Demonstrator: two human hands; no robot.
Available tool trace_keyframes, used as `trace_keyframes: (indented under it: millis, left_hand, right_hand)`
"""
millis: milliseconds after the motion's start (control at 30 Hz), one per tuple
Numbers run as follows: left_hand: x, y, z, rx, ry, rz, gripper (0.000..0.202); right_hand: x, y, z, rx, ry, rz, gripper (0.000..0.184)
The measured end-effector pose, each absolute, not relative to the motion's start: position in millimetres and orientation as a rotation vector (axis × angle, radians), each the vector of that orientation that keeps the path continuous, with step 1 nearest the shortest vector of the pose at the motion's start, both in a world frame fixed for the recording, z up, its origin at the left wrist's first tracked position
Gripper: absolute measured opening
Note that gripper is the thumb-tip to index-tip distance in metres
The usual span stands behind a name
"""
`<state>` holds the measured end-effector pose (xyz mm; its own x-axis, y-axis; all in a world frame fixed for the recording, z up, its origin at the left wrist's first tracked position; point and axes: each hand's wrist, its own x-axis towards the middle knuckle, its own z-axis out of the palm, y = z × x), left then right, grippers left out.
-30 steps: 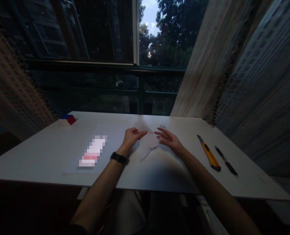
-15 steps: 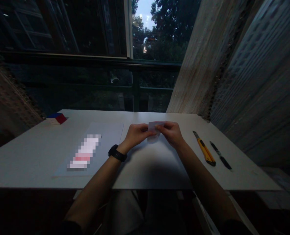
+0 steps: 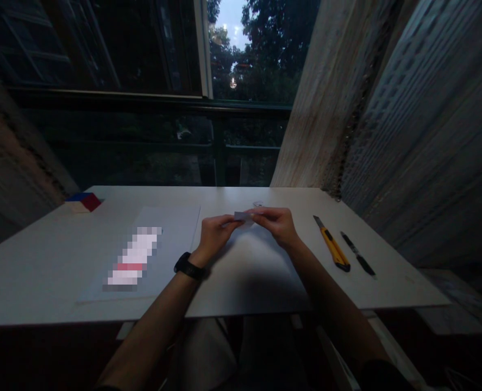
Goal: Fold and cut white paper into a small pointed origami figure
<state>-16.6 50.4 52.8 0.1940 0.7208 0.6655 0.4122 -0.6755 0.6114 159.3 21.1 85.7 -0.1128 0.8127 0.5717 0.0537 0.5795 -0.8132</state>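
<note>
Now both hands meet on one small piece of paper [image 3: 241, 216], held up over the middle of the bench [image 3: 251, 288]; a second ago they were apart, with a gap between the fingertips. The left hand [image 3: 215, 233] appears to pinch the paper's near-left part, thumb against fingers, and the right hand [image 3: 280, 222] is closed on its other side; half a second ago the paper showed as a broader face, whereas it now shows as a narrow strip, tilted or folded, I cannot tell which; so the work looks to be two-handed handling of the paper, while the yellow cutter [image 3: 332, 244] and the pen [image 3: 358, 253] lie untouched to the right.
</note>
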Motion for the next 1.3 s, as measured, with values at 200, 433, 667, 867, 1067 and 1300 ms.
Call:
trace_keyframes:
  millis: [200,433,667,867,1067,1300]
  left_hand:
    - [-15.5,50.0,52.3,2.201,1.010,1.434,0.013]
    - [-14.5,48.2,53.4,2.196,0.983,1.403,0.014]
    - [-13.6,44.3,57.3,2.176,1.010,1.361,0.015]
    - [-12.3,43.6,57.1,2.149,1.026,1.328,0.016]
    - [-12.3,43.8,57.4,2.107,1.016,1.321,0.015]
    - [-9.8,43.7,55.4,2.085,0.980,1.305,0.016]
  right_hand:
    - [159.3,22.7,85.5,-0.784,-1.525,0.804,0.012]
    - [164.0,26.9,83.8,-0.776,-1.474,0.812,0.012]
    - [165.0,27.5,83.5,-0.771,-1.434,0.839,0.013]
    - [164.9,28.2,84.4,-0.800,-1.377,0.816,0.016]
    - [163.9,26.8,86.6,-0.746,-1.390,0.821,0.011]
    - [163.8,30.2,83.1,-0.774,-1.311,0.777,0.011]
